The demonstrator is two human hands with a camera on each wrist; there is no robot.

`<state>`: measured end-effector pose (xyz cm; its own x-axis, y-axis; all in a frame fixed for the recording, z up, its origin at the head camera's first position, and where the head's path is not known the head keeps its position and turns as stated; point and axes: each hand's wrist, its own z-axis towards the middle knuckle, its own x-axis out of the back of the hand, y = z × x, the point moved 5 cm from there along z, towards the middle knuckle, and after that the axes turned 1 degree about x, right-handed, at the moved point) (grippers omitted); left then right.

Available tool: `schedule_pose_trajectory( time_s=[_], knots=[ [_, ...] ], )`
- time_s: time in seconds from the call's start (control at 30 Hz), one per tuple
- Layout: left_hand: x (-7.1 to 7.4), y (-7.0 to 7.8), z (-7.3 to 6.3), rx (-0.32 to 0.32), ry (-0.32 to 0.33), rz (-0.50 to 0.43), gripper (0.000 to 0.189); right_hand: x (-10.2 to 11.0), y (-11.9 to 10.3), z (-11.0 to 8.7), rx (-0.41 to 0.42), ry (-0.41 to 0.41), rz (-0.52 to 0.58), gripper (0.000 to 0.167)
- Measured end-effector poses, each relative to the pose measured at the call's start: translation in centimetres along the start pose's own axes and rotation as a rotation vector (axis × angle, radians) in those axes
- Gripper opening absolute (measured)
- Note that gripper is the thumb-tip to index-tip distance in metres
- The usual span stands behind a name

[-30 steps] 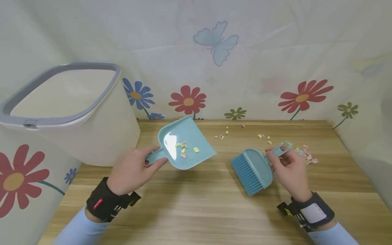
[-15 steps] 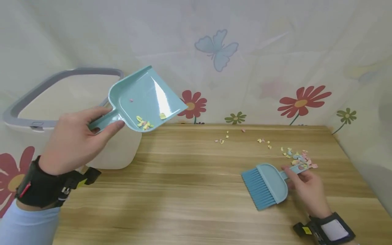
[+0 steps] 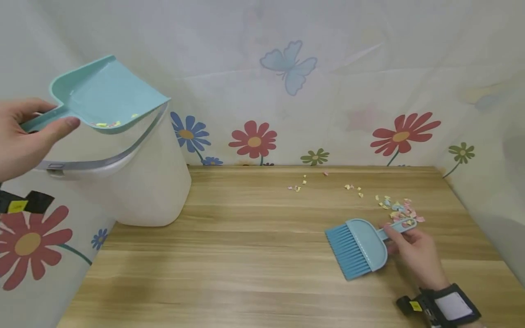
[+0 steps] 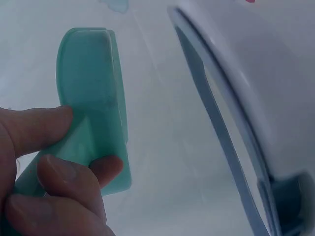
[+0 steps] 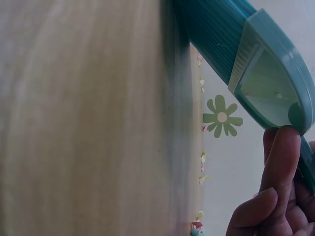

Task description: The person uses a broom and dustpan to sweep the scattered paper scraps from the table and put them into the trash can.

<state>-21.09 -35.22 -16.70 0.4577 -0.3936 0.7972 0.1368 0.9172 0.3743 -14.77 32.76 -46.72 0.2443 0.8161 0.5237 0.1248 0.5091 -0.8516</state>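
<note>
Holding a pale turquoise plastic dustpan (image 3: 108,89) by its handle in the left hand (image 3: 28,141), cut off by the left edge of the head view. Tilting at upper left of the frame over the open mouth of a tall white plastic bin with a grey rim (image 3: 153,187), hiding much of its interior. Appearing apart from that rim in the left wrist view, with part of the handle covered by fingers. Carrying a few yellow and pink paper scraps (image 3: 108,124) along the pan's lower side, too small to count. Pinching the slim handle of a turquoise plastic hand brush with blue bristles (image 3: 371,243) in the right hand (image 3: 418,257), well apart from the left, at lower right of the frame. Losing the bristle tips past the top edge of the right wrist view; cannot tell touching from hovering above the striped wooden tabletop (image 3: 246,269). Overlapping, with the handle's looped end, a loose heap of pastel paper bits (image 3: 402,210).
</note>
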Motion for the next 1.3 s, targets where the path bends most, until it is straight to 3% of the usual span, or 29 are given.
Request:
schedule_pose_trajectory(
  time_s=[0.13, 0.33, 0.53, 0.63, 0.73, 0.87, 0.97, 1.07, 1.13, 1.3],
  knots=[
    [0.7, -3.0, 1.3, 0.011, 0.094, -0.027, 0.039, 0.2, 0.2, -0.1, 0.001, -0.002, -0.013, 0.049],
    [0.5, -5.4, 2.2, 0.078, 0.153, 0.118, 0.050, 0.2, 0.4, -0.2, 0.006, -0.016, 0.014, 0.050],
    [-0.2, -7.6, 3.3, -0.051, 0.123, 0.124, 0.040, 0.1, 0.5, -0.5, -0.022, -0.014, -0.019, 0.051],
    [-0.7, -6.7, 3.1, -0.140, 0.097, 0.141, 0.039, 0.0, 0.5, -0.7, -0.025, -0.021, -0.026, 0.049],
    [-1.0, -4.6, 2.7, -0.223, 0.058, 0.214, 0.040, -0.2, 0.5, -0.8, -0.027, -0.026, -0.015, 0.049],
    [-1.4, -1.6, 1.7, -0.394, -0.001, 0.378, 0.046, -0.3, 0.6, -0.9, -0.042, -0.029, -0.017, 0.049],
    [-1.7, -0.2, 1.1, -0.506, -0.034, 0.478, 0.051, -0.3, 0.6, -1.0, -0.051, -0.031, -0.030, 0.050],
    [-1.8, 0.4, 0.7, -0.527, -0.052, 0.515, 0.052, -0.3, 0.6, -1.0, -0.049, -0.032, -0.040, 0.050],
    [-1.6, 0.7, 0.6, -0.517, -0.029, 0.487, 0.050, -0.2, 0.5, -0.9, -0.042, -0.030, -0.044, 0.050],
    [-0.5, 0.1, 0.6, -0.475, 0.107, 0.325, 0.040, -0.1, 0.4, -0.7, -0.021, -0.023, -0.030, 0.049]
  ],
)
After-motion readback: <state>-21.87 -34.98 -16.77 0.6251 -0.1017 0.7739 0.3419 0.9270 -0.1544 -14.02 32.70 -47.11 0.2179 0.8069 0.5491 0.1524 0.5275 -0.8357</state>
